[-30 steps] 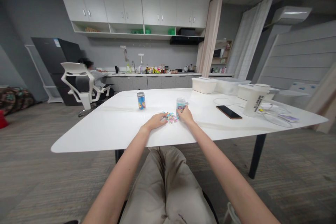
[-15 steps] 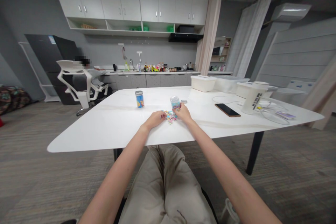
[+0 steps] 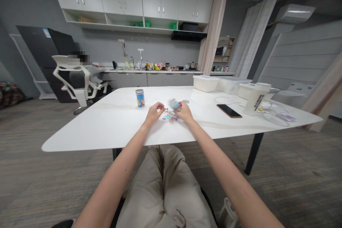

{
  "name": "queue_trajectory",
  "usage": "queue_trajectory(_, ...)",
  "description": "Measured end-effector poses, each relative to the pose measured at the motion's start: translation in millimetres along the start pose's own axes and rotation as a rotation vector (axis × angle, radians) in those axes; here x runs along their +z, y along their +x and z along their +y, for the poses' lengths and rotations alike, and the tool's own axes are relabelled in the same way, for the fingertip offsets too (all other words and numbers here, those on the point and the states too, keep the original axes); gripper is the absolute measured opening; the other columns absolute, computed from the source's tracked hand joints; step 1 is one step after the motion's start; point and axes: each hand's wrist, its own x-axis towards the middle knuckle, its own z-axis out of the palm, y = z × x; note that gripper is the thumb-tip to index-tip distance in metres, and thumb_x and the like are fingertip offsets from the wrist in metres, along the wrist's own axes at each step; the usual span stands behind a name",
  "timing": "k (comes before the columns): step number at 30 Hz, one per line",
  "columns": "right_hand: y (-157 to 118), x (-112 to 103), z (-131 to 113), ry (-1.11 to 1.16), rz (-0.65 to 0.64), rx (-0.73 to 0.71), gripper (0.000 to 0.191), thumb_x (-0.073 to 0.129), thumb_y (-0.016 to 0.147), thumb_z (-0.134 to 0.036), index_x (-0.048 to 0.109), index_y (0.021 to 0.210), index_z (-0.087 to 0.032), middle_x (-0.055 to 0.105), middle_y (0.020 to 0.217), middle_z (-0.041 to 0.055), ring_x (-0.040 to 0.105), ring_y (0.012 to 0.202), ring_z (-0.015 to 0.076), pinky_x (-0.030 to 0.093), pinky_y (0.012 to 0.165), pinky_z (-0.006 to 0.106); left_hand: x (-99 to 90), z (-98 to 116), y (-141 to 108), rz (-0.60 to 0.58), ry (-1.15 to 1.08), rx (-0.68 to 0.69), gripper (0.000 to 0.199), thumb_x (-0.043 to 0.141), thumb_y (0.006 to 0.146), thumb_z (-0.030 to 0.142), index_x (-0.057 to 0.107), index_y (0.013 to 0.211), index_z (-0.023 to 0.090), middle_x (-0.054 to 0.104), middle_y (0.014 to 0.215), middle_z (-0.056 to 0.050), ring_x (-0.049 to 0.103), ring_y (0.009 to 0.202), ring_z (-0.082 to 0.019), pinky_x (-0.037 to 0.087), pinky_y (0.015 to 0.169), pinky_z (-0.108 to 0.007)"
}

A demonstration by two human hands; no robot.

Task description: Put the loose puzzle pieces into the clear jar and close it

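My right hand (image 3: 185, 111) is wrapped around a clear jar (image 3: 172, 103) with a coloured label, tilted to the left over the table. Beneath it lies a loose pile of small colourful pieces (image 3: 170, 117), too small to name. Just left of the pile, my left hand (image 3: 155, 112) is raised a little, thumb and fingertips pinched together. Whatever is between those fingertips, if anything, is too small to make out. A round lid (image 3: 185, 101) lies flat behind my right hand. To the left stands an upright blue-labelled jar (image 3: 140, 99) with a silver lid on.
On the right of the white table (image 3: 88, 128) are a phone (image 3: 229, 110), a tall white cup (image 3: 256, 99) and some cables. White storage boxes (image 3: 205, 83) stand at the back right. A person sits on a white chair (image 3: 77, 82) beyond the table, at the left.
The jar in my right hand has tipped further to the left. My left hand has lifted off the pile and drawn slightly leftward. The view has shifted a little.
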Motion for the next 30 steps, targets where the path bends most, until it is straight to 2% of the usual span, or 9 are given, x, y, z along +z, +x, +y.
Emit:
queue_trajectory(5, -3.1, -6.6, -7.0, -0.064, -0.037, -0.200, 0.045, 0.069, 0.071, -0.022, 0.056, 0.114, -0.019, 0.061, 0.111, 0.0106, 0.056, 0.104, 0.0263, 0.045, 0.093, 0.040, -2.5, 11.9, 1.8, 0.169, 0.032, 0.006, 0.008, 0.064, 0.081, 0.023, 0.057, 0.083, 0.019, 0.069, 0.081, 0.000, 0.064, 0.074, -0.014, 0.048, 0.071, -0.027)
queue_trajectory(9, -4.7, -7.5, -11.4, -0.064, -0.069, -0.282, 0.045, 0.069, 0.073, -0.024, 0.055, 0.116, -0.018, 0.061, 0.110, 0.0106, 0.055, 0.105, 0.0273, 0.044, 0.094, 0.041, -2.9, 14.7, 0.5, 0.113, -0.007, 0.022, 0.013, 0.065, 0.082, 0.023, 0.060, 0.093, 0.020, 0.071, 0.085, -0.001, 0.065, 0.078, -0.015, 0.047, 0.073, -0.027)
queue_trajectory(12, -4.6, -6.7, -11.3, -0.051, -0.073, -0.283, 0.046, 0.069, 0.075, -0.027, 0.055, 0.117, -0.018, 0.061, 0.111, 0.0106, 0.055, 0.106, 0.0270, 0.044, 0.094, 0.041, -4.5, 12.8, 1.6, 0.079, -0.013, 0.021, 0.015, 0.062, 0.085, 0.025, 0.062, 0.100, 0.020, 0.073, 0.089, -0.002, 0.066, 0.083, -0.016, 0.046, 0.072, -0.026)
queue_trajectory(17, -1.2, -7.1, -6.2, -0.056, 0.017, -0.104, 0.048, 0.068, 0.078, -0.034, 0.053, 0.120, -0.018, 0.063, 0.114, 0.0124, 0.057, 0.106, 0.0276, 0.044, 0.093, 0.039, -5.5, -2.2, 6.3, 0.258, 0.054, -0.058, 0.006, 0.057, 0.083, 0.023, 0.059, 0.087, 0.018, 0.066, 0.083, -0.003, 0.061, 0.078, -0.015, 0.047, 0.072, -0.026)
queue_trajectory(19, 0.5, -7.6, -3.9, -0.055, 0.060, 0.052, 0.048, 0.064, 0.080, -0.040, 0.052, 0.121, -0.017, 0.065, 0.111, 0.0129, 0.059, 0.104, 0.0270, 0.045, 0.090, 0.038, -3.6, -9.0, 4.9, 0.154, 0.116, -0.146, 0.006, 0.056, 0.081, 0.021, 0.059, 0.085, 0.018, 0.062, 0.077, -0.001, 0.059, 0.072, -0.015, 0.047, 0.071, -0.027)
queue_trajectory(22, 1.7, -7.7, -2.4, -0.041, 0.080, 0.225, 0.049, 0.061, 0.082, -0.046, 0.051, 0.120, -0.017, 0.067, 0.109, 0.0130, 0.062, 0.101, 0.0252, 0.046, 0.086, 0.035, 0.9, -14.2, -1.1, -0.207, 0.235, -0.288, 0.017, 0.062, 0.073, 0.024, 0.062, 0.088, 0.017, 0.063, 0.077, -0.001, 0.059, 0.071, -0.016, 0.047, 0.069, -0.027)
queue_trajectory(24, 1.6, -6.9, -3.2, -0.037, 0.081, 0.253, 0.049, 0.062, 0.081, -0.047, 0.052, 0.118, -0.016, 0.067, 0.108, 0.0129, 0.062, 0.101, 0.0245, 0.046, 0.085, 0.033, 3.8, -14.5, -4.8, -0.390, 0.301, -0.297, 0.022, 0.064, 0.069, 0.025, 0.065, 0.090, 0.017, 0.066, 0.083, -0.003, 0.061, 0.076, -0.018, 0.047, 0.071, -0.028)
queue_trajectory(26, 1.0, -6.0, -4.9, -0.036, 0.075, 0.239, 0.048, 0.064, 0.080, -0.046, 0.053, 0.117, -0.017, 0.068, 0.107, 0.0126, 0.063, 0.101, 0.0241, 0.046, 0.084, 0.033, 5.7, -14.1, -6.4, -0.461, 0.339, -0.265, 0.021, 0.062, 0.070, 0.024, 0.067, 0.089, 0.017, 0.067, 0.089, -0.005, 0.062, 0.082, -0.020, 0.048, 0.074, -0.029)
queue_trajectory(30, -0.2, -5.2, -7.4, -0.029, 0.060, 0.208, 0.047, 0.066, 0.078, -0.044, 0.055, 0.115, -0.017, 0.068, 0.107, 0.0122, 0.063, 0.101, 0.0236, 0.047, 0.084, 0.033, 6.1, -14.4, -5.5, -0.469, 0.367, -0.237, 0.018, 0.058, 0.073, 0.024, 0.069, 0.083, 0.016, 0.068, 0.091, -0.008, 0.063, 0.084, -0.021, 0.048, 0.078, -0.030)
